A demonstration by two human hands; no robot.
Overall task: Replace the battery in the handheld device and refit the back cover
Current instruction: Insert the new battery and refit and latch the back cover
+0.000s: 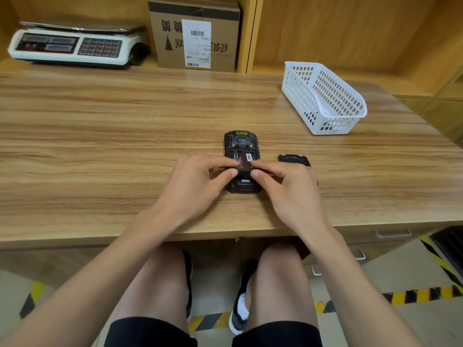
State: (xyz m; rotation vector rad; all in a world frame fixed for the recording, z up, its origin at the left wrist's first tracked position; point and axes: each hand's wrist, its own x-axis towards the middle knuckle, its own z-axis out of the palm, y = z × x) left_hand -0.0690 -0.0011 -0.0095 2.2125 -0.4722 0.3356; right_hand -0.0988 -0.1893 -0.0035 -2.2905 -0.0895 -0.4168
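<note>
A black handheld device lies face down on the wooden table, back cover off and battery bay exposed. A dark brown battery with a white barcode label sits in the bay. My left hand touches the battery's left and lower edges with forefinger and thumb. My right hand touches its right and lower edges the same way. The black back cover lies on the table just right of the device, partly hidden behind my right hand.
A white plastic basket stands at the back right of the table. On the shelf behind are a weighing scale at the left and a cardboard box. The table's front edge runs just below my wrists.
</note>
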